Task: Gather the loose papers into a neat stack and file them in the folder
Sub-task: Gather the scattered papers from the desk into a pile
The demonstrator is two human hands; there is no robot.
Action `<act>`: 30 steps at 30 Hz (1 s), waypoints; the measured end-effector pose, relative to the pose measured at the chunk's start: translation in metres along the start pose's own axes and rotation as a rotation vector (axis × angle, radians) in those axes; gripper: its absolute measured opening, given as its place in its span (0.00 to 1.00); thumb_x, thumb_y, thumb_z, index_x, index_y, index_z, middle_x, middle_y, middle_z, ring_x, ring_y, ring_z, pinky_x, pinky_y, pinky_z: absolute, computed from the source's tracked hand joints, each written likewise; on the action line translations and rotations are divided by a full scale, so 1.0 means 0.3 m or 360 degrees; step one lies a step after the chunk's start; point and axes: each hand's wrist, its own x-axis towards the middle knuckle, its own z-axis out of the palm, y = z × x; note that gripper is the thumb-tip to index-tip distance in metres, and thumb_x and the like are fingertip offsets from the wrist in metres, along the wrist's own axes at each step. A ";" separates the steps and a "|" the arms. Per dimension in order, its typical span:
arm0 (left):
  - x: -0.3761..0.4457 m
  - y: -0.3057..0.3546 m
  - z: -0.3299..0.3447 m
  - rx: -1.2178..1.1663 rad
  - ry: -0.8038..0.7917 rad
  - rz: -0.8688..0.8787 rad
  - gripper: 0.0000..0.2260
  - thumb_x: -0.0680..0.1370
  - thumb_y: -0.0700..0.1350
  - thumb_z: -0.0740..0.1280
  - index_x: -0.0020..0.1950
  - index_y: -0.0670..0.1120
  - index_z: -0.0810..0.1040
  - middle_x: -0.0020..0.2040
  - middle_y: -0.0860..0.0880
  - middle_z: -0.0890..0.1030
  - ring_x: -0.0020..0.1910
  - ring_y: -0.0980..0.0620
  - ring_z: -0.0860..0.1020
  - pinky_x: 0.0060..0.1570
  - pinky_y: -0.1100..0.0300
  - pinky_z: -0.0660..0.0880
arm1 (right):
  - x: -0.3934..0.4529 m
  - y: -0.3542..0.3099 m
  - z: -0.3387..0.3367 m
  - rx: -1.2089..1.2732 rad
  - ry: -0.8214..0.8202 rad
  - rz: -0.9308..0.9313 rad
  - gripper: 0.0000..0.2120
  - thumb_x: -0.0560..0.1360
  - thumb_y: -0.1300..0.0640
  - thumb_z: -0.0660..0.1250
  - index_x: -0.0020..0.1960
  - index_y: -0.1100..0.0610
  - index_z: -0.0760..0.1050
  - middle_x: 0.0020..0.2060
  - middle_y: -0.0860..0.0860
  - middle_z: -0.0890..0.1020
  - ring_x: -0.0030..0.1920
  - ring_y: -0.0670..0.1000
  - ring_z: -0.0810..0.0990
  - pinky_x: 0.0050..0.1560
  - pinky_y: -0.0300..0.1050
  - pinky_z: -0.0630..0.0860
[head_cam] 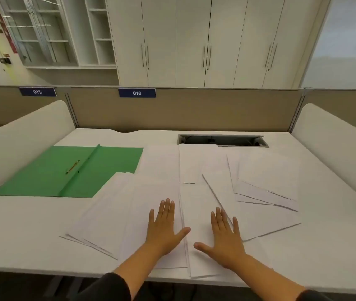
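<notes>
Fingers (pixel 168 208) of the left hand (pixel 164 229) are held straight and slightly spread, laid flat on the loose white papers (pixel 205 192); fingers (pixel 222 218) of the right hand (pixel 224 237) are likewise straight and apart, pressed flat on the sheets just beside the left ones. Nothing is gripped by either hand, and the two thumbs are pointed toward each other with a narrow gap between them. The papers are spread in an untidy overlapping fan under and around the fingers, reaching well beyond the fingertips toward the far side of the surface (pixel 20 242) and out to the right, with several sheets jutting past the near edge below the wrists. The green folder (pixel 42 181) is seen lying open and flat to the left of and beyond the left fingers, its right half partly overlapped by the sheets; a yellow fastener (pixel 72 167) is seen beside its central crease. Beyond the right fingertips, a cable opening (pixel 222 140) is set in the surface. Further back a beige partition (pixel 194 109) carries a blue label reading 016 (pixel 137 93), and white cabinets (pixel 207 40) are seen behind it.
</notes>
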 end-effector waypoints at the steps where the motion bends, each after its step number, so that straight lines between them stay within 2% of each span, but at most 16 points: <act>1: -0.009 0.003 0.015 -0.0012 -0.0028 0.0003 0.52 0.54 0.76 0.24 0.71 0.48 0.27 0.70 0.52 0.26 0.74 0.50 0.31 0.71 0.47 0.32 | -0.009 0.001 0.016 0.0031 0.0009 -0.0008 0.54 0.64 0.21 0.46 0.77 0.56 0.46 0.77 0.53 0.44 0.77 0.53 0.42 0.70 0.56 0.46; 3: -0.029 0.012 0.037 0.0014 -0.0045 0.0032 0.56 0.50 0.75 0.21 0.73 0.48 0.29 0.68 0.52 0.26 0.71 0.52 0.28 0.69 0.48 0.30 | -0.032 -0.015 0.002 0.0015 -0.0052 0.0017 0.52 0.64 0.21 0.47 0.74 0.57 0.58 0.77 0.55 0.49 0.77 0.52 0.40 0.70 0.55 0.46; 5: -0.048 0.008 0.064 0.0003 -0.0059 0.0033 0.54 0.51 0.74 0.22 0.72 0.48 0.28 0.69 0.52 0.25 0.68 0.53 0.27 0.68 0.48 0.29 | -0.065 -0.033 0.006 -0.0022 -0.0132 0.0032 0.49 0.65 0.21 0.47 0.69 0.58 0.68 0.72 0.56 0.62 0.77 0.51 0.39 0.69 0.54 0.47; 7: -0.064 -0.001 0.076 0.0015 -0.0082 0.0042 0.48 0.56 0.74 0.25 0.69 0.49 0.26 0.69 0.53 0.25 0.67 0.53 0.26 0.68 0.48 0.28 | -0.079 -0.049 0.019 0.0000 -0.0210 0.0096 0.49 0.65 0.22 0.47 0.67 0.59 0.70 0.68 0.53 0.68 0.77 0.51 0.39 0.69 0.54 0.48; 9: -0.076 -0.017 0.084 0.0006 -0.0121 0.0058 0.43 0.61 0.74 0.30 0.68 0.51 0.26 0.68 0.54 0.25 0.68 0.54 0.26 0.68 0.48 0.28 | -0.095 -0.065 0.021 0.0025 -0.0299 0.0181 0.50 0.65 0.22 0.46 0.69 0.60 0.66 0.68 0.54 0.69 0.77 0.50 0.39 0.69 0.54 0.46; 10: -0.080 -0.021 0.086 0.0005 -0.0134 0.0065 0.43 0.60 0.74 0.30 0.68 0.51 0.26 0.68 0.54 0.25 0.68 0.54 0.26 0.68 0.48 0.28 | -0.103 -0.065 0.008 0.0015 -0.0350 0.0214 0.51 0.65 0.21 0.44 0.70 0.59 0.61 0.70 0.55 0.66 0.76 0.49 0.37 0.70 0.53 0.42; 12: -0.088 -0.041 0.093 0.0023 -0.0161 0.0098 0.45 0.55 0.74 0.25 0.67 0.52 0.25 0.68 0.54 0.25 0.68 0.53 0.26 0.68 0.47 0.29 | -0.109 -0.082 -0.008 0.0038 -0.0377 0.0176 0.54 0.59 0.19 0.35 0.72 0.55 0.40 0.75 0.53 0.45 0.74 0.47 0.28 0.66 0.52 0.25; 13: -0.089 -0.052 0.099 0.0034 -0.0176 0.0109 0.46 0.54 0.73 0.24 0.67 0.51 0.25 0.69 0.53 0.25 0.68 0.53 0.26 0.69 0.46 0.29 | -0.114 -0.090 -0.020 0.0063 -0.0424 0.0167 0.54 0.56 0.19 0.31 0.70 0.53 0.31 0.73 0.49 0.35 0.72 0.48 0.25 0.62 0.50 0.19; 14: -0.090 -0.063 0.108 0.0043 -0.0183 0.0117 0.46 0.54 0.73 0.23 0.67 0.51 0.25 0.69 0.53 0.25 0.68 0.53 0.26 0.69 0.46 0.29 | -0.119 -0.096 -0.030 0.0080 -0.0437 0.0180 0.54 0.53 0.19 0.28 0.68 0.52 0.27 0.70 0.47 0.30 0.70 0.51 0.24 0.59 0.50 0.16; 16: -0.089 -0.078 0.122 0.0059 -0.0173 0.0130 0.46 0.54 0.72 0.22 0.67 0.50 0.25 0.70 0.52 0.26 0.69 0.53 0.27 0.69 0.46 0.28 | -0.117 -0.109 -0.046 0.0051 -0.0451 0.0194 0.53 0.53 0.20 0.27 0.68 0.52 0.25 0.69 0.46 0.28 0.69 0.52 0.25 0.59 0.50 0.16; 21: -0.095 -0.084 0.133 0.0091 -0.0137 0.0155 0.46 0.54 0.71 0.18 0.68 0.49 0.25 0.71 0.51 0.27 0.71 0.51 0.28 0.70 0.45 0.29 | -0.121 -0.122 -0.058 0.0048 -0.0461 0.0190 0.50 0.56 0.21 0.30 0.68 0.50 0.26 0.70 0.46 0.29 0.71 0.48 0.27 0.59 0.48 0.16; 25: -0.081 -0.091 0.143 0.0084 -0.0118 0.0140 0.44 0.54 0.71 0.17 0.65 0.51 0.22 0.71 0.52 0.26 0.73 0.49 0.30 0.63 0.51 0.19 | -0.105 -0.138 -0.050 0.0098 -0.0449 0.0202 0.49 0.58 0.22 0.30 0.69 0.50 0.26 0.70 0.47 0.30 0.70 0.48 0.27 0.60 0.47 0.17; 28: -0.072 -0.081 0.142 0.0072 -0.0112 0.0113 0.46 0.55 0.71 0.17 0.69 0.51 0.27 0.70 0.53 0.28 0.71 0.52 0.30 0.69 0.49 0.27 | -0.084 -0.160 -0.042 0.0138 -0.0450 0.0210 0.46 0.60 0.24 0.31 0.69 0.50 0.26 0.69 0.46 0.29 0.70 0.47 0.27 0.60 0.47 0.17; 30: -0.069 -0.072 0.123 -0.0106 -0.0141 0.0022 0.42 0.66 0.72 0.27 0.75 0.52 0.36 0.74 0.55 0.33 0.73 0.55 0.33 0.70 0.50 0.31 | -0.071 -0.181 -0.033 0.0161 -0.0454 0.0216 0.46 0.59 0.25 0.28 0.68 0.51 0.25 0.69 0.47 0.28 0.70 0.49 0.26 0.60 0.48 0.17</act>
